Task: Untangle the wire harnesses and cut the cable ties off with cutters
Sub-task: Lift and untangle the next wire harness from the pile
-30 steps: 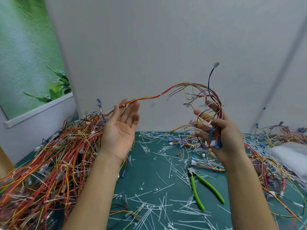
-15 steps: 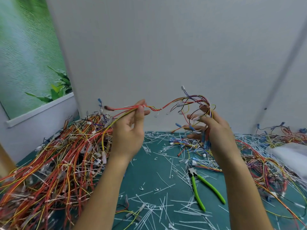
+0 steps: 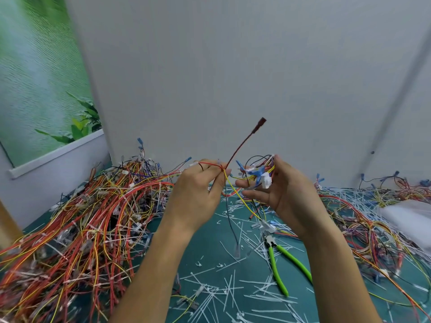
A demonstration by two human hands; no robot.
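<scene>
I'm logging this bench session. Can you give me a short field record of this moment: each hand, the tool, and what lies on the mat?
left hand: pinches red and yellow wires of the harness
right hand: holds the harness's bunched end, with its white connector and blue terminals
cutters: green-handled, lying on the mat, untouched
wire pile: tangled, on the left
cable ties: white, scattered over the mat
</scene>
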